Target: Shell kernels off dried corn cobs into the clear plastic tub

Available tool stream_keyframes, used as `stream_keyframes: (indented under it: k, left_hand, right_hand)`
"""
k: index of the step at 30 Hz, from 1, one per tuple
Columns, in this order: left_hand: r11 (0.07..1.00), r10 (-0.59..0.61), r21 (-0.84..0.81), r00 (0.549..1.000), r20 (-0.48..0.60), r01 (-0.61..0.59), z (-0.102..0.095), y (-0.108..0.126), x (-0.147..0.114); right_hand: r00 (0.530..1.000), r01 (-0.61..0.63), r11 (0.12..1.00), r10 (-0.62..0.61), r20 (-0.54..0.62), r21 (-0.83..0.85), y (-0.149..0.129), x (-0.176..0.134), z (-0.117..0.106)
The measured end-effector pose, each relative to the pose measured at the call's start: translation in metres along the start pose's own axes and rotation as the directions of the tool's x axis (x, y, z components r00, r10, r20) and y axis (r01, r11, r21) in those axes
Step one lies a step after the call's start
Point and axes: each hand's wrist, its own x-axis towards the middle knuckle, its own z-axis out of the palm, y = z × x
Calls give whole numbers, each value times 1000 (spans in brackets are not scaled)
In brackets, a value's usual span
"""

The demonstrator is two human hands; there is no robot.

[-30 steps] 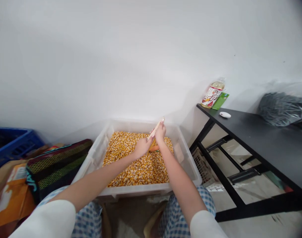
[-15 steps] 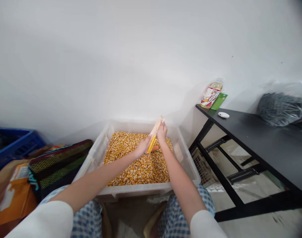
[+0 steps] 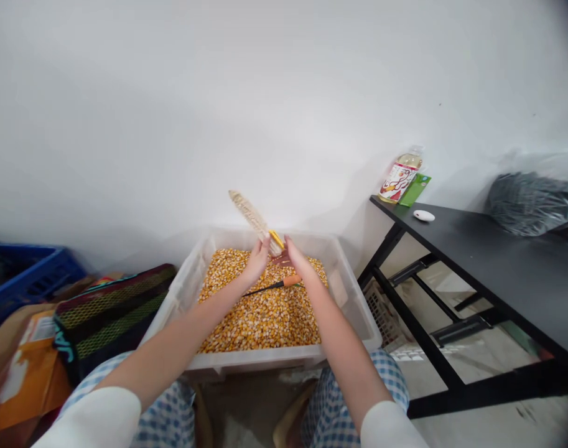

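Observation:
A mostly bare corn cob (image 3: 250,213) slants up to the left over the bin, with a strip of yellow kernels left near its lower end. My left hand (image 3: 257,258) is closed around that lower part, thumb on top. From the other side my right hand (image 3: 298,258) grips the lower end beside the yellow kernels, its fingers partly hidden. Beneath both hands, loose corn kernels (image 3: 260,320) fill a translucent plastic bin (image 3: 356,298). On the kernels lies a screwdriver-like tool (image 3: 290,281) with an orange handle and a dark shaft.
To the right stands a black table (image 3: 493,261) with a bottle (image 3: 399,177), a green packet (image 3: 414,190), a white oval object (image 3: 424,216) and a plastic bag (image 3: 533,202). A mesh bag (image 3: 120,308), a cardboard box (image 3: 32,373) and a blue crate (image 3: 36,274) are at left.
The cob has swung from leaning right to leaning left, its bare end now up at the left. My right hand has moved down towards its lower end, and more of the orange-handled tool shows.

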Motion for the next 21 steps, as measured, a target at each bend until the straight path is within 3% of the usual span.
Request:
stream_keyframes:
  k: [2,3,6,9,12,14,16,18,20,21]
  left_hand:
    - [992,76,95,996,34,-79,-6,2,4]
    - [985,105,127,990,92,-117,-9,4,6]
    - [981,103,128,947,304,-148,-17,8,13]
    - [991,-126,95,885,448,93,-26,14,15]
    - [911,-381,95,729,569,402,-27,16,7]
    - [897,-409,143,666,624,417,-20,12,-3]
    - [904,-427,251,684,591,346,-9,6,-13]
    - [886,-406,407,799,444,224,2,-3,-21]
    - [827,-271,558,919,285,71,11,-12,-26]
    - [793,-201,609,952,232,19,14,-15,-28]
  right_hand:
    - [978,-145,989,141,153,19,-2,-3,7]
    - [973,-162,985,151,175,50,-4,-4,9]
    - [999,25,989,-20,-37,146,-12,-4,3]
    - [952,207,974,-178,-250,96,-20,-1,-16]
    - [857,374,923,-382,-345,-92,-24,2,-32]
    - [785,456,869,-495,-374,-192,-25,4,-35]
    - [759,486,854,-518,-396,-186,-25,5,-32]
    - [798,448,891,-437,-415,-76,-27,4,-26]
    - [870,342,933,-268,-415,115,-29,2,-20]
    - [895,282,938,-181,-407,202,-30,0,-17]
